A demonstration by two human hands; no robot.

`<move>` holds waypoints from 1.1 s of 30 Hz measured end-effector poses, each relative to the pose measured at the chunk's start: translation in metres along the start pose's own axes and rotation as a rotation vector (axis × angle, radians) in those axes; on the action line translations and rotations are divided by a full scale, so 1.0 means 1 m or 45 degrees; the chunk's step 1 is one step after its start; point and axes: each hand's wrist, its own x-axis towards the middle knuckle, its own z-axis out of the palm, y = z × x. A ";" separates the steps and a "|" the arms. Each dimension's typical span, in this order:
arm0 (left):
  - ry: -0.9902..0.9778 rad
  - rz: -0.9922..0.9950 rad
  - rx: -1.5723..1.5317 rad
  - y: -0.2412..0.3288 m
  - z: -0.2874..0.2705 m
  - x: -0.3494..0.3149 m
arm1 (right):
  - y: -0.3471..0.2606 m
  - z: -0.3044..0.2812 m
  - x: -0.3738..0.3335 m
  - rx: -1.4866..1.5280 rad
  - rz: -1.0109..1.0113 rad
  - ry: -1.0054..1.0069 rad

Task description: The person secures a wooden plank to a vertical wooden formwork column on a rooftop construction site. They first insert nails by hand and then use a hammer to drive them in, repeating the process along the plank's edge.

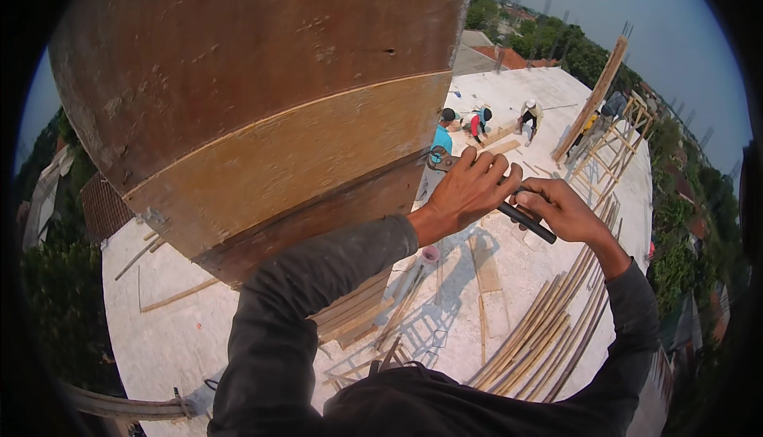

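Observation:
Both hands are on a pair of metal pincers with dark handles, held at the right edge of a tall brown wooden panel. My left hand is closed around the tool close to its head. The jaws lie beside the panel's edge; whether they grip anything is too small to tell. My right hand has its fingers curled round the handles farther back, and a dark handle end sticks out below it. A lighter wooden band runs across the panel.
Far below is a pale concrete deck with long bamboo poles, planks and a pinkish bucket. Several people work at the far side. A wooden post and a bamboo frame stand at right.

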 end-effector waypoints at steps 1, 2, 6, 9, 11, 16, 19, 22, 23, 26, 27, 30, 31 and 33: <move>0.011 0.015 0.046 -0.003 -0.003 0.003 | -0.002 -0.003 0.001 -0.114 -0.014 0.037; 0.013 0.023 0.078 -0.003 -0.005 0.004 | -0.002 -0.003 0.000 -0.082 -0.055 0.031; 0.014 0.023 0.060 -0.006 -0.006 0.006 | -0.006 -0.002 -0.001 0.051 -0.044 0.028; -0.015 -0.027 -0.021 -0.007 0.000 0.007 | -0.008 -0.010 0.005 0.066 0.011 -0.032; -0.120 -0.046 -0.046 -0.009 0.005 0.010 | -0.011 -0.018 0.010 -0.074 0.041 -0.084; -0.162 -0.190 -0.189 -0.011 0.010 0.023 | -0.018 -0.011 0.002 -0.292 -0.099 0.178; -0.261 -0.273 -0.267 -0.014 0.004 0.032 | -0.017 0.011 -0.007 -1.078 -0.509 0.601; -0.502 -0.297 -0.371 -0.016 -0.005 0.038 | -0.009 0.016 0.003 -1.068 -0.271 0.418; -0.608 -0.275 -0.400 -0.021 -0.008 0.040 | -0.006 0.014 0.007 -1.010 -0.150 0.320; -0.661 -0.195 -0.451 -0.029 -0.012 0.041 | 0.004 0.009 0.013 -0.746 -0.062 0.178; -0.645 -0.165 -0.470 -0.028 -0.012 0.039 | 0.008 0.010 0.013 -0.642 -0.036 0.122; -0.604 -0.062 -0.296 -0.016 -0.008 0.024 | 0.019 0.031 0.019 -0.386 -0.083 0.110; -0.545 -0.046 -0.269 -0.011 -0.007 0.017 | 0.023 0.042 0.020 -0.268 -0.093 0.132; -0.446 -0.002 -0.196 -0.002 -0.003 0.004 | 0.034 0.068 0.021 -0.046 -0.057 0.167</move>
